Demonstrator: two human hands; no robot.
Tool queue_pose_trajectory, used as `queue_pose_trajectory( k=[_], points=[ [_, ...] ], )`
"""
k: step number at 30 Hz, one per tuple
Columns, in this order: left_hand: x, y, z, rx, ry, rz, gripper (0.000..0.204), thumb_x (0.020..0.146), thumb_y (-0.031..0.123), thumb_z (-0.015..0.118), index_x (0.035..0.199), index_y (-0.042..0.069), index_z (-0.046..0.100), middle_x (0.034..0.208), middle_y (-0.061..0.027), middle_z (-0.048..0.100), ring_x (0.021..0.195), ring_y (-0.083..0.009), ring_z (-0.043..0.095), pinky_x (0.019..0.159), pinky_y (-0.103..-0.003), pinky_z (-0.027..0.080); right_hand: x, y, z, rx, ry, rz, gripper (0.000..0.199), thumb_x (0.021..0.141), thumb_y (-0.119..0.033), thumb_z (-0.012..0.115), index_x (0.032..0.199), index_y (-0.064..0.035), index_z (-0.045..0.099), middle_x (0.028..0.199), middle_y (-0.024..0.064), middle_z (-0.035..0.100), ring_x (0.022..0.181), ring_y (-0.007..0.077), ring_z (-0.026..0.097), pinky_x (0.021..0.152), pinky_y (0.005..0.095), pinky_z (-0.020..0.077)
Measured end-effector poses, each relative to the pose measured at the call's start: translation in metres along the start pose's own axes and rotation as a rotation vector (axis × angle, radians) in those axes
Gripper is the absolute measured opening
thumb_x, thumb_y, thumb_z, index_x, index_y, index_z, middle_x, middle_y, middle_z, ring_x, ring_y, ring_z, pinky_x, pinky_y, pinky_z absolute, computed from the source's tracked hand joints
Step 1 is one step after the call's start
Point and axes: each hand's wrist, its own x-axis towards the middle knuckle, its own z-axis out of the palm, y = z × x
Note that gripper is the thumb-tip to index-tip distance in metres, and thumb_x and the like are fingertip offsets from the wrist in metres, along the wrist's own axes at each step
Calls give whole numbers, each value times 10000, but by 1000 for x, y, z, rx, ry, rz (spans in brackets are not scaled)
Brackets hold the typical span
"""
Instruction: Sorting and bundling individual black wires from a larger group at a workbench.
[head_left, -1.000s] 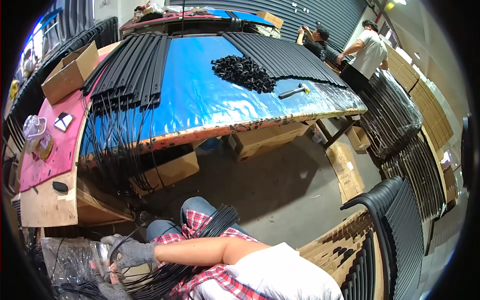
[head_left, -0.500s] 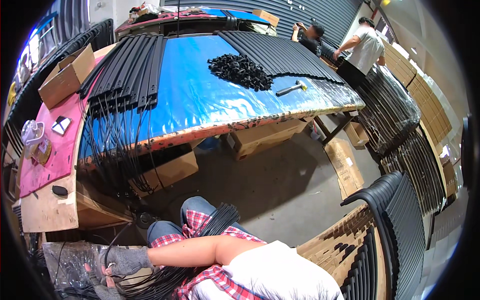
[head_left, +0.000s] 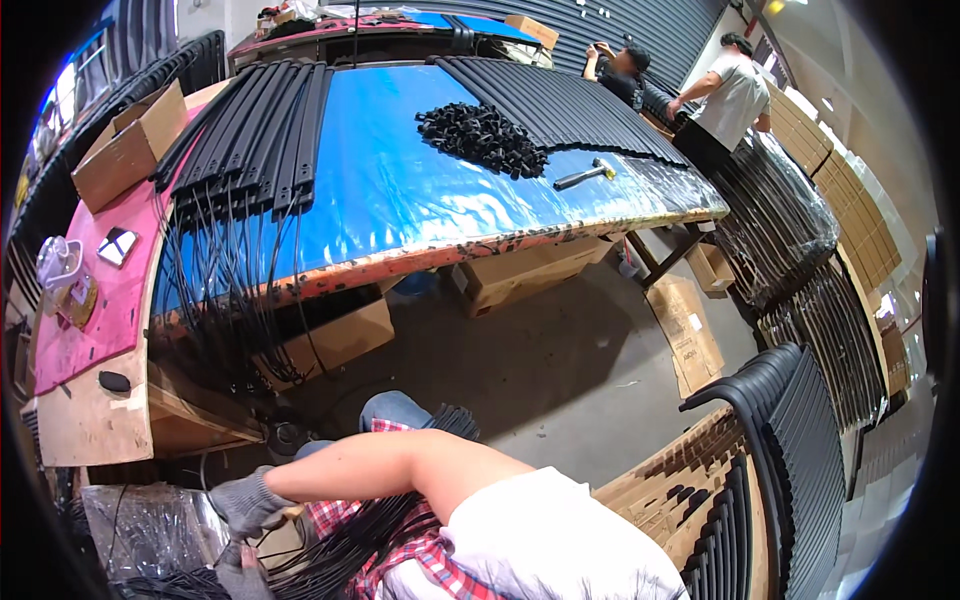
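Both my hands wear grey fingerless gloves and are close together at the lower left. My right hand (head_left: 248,502) reaches across from the right, its fingers bent down and closed round a thin black cable that curves up beside it. Just below, my left hand (head_left: 242,572) is partly cut off by the lower edge; its fingers are closed at the cables, but what they hold is hidden. A bundle of black cables (head_left: 365,540) lies across my lap, over a red checked cloth. Clear plastic wrap (head_left: 150,525) lies to the left of the hands.
Ahead, a blue-topped table (head_left: 370,180) bears black bars with hanging cables (head_left: 260,140), a heap of small black parts (head_left: 480,138) and a hammer (head_left: 585,175). Black bent tubes (head_left: 790,440) stand at the right. Two people are at the back right.
My right hand has moved slightly up and to the right, turning over so its back shows. My left hand has shifted a little to the right.
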Motion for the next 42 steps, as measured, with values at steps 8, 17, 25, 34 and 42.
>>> queue_pose_trajectory(
  k=[8,17,25,34,42],
  points=[
    [-65,-119,-54,-492,-89,-422,431,827,14,393,1251,64,338,1069,-108,512,798,-98,501,749,-217,420,7,-39,37,803,193,-358,239,755,-148,600,882,52,567,817,84,605,762,119,547,685,258,453],
    [20,-33,-44,-563,121,-543,276,802,274,522,932,34,557,678,-29,530,606,-145,525,538,-295,428,32,-37,14,245,492,-313,140,818,-100,539,743,14,573,718,63,542,672,114,512,582,250,431],
    [7,-74,2,690,235,-63,206,805,205,552,881,18,592,642,-40,550,521,-83,465,498,-248,393,44,-28,-2,10,191,219,198,802,-149,572,706,22,595,581,42,560,568,113,527,550,247,441],
    [8,-73,-42,-592,-231,-578,259,805,231,538,908,-1,593,662,-26,569,569,-69,480,528,-226,402,20,-14,9,395,92,-243,100,766,-88,601,841,-23,587,771,85,579,736,169,556,629,264,446],
    [-2,-76,21,-450,-428,-103,247,669,172,574,709,-72,573,576,-178,555,522,-224,523,488,-343,408,-26,2,0,-876,69,-778,107,758,-162,530,708,-68,540,776,122,519,731,271,503,658,388,425]
  ],
)
